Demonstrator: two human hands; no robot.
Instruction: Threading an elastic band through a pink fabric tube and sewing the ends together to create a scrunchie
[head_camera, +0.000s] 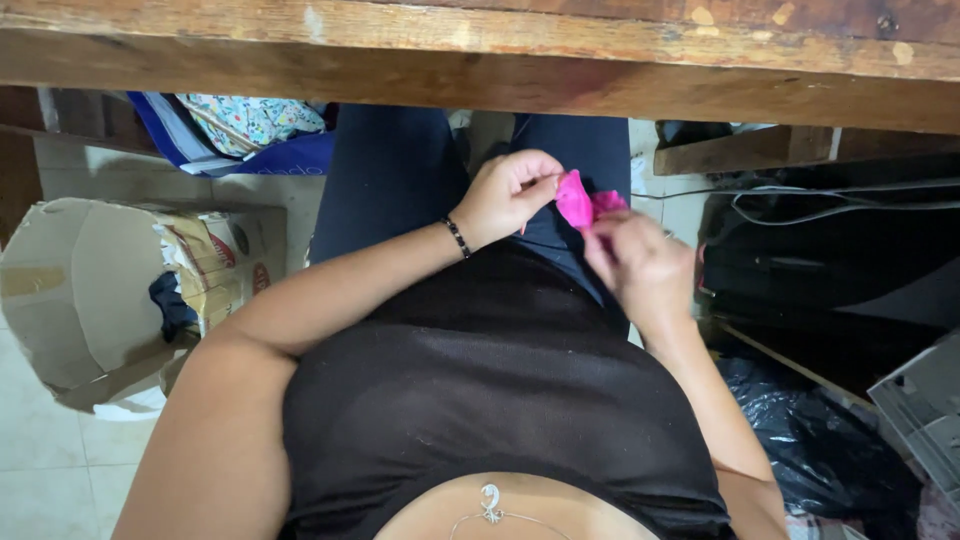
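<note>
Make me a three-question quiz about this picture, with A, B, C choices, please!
1. Where is the cardboard box?
A. on the floor beside the person's left arm
B. on the wooden table
C. on the person's lap

2. What colour is the small soft piece?
A. green
B. pink
C. yellow

3. How is the pink piece held?
A. lying loose on the floor
B. by one hand only
C. between both hands

Answers: 1 A, it sits on the pale floor tiles. 2 B, it is bright pink. 3 C, the left hand and right hand both pinch it.
</note>
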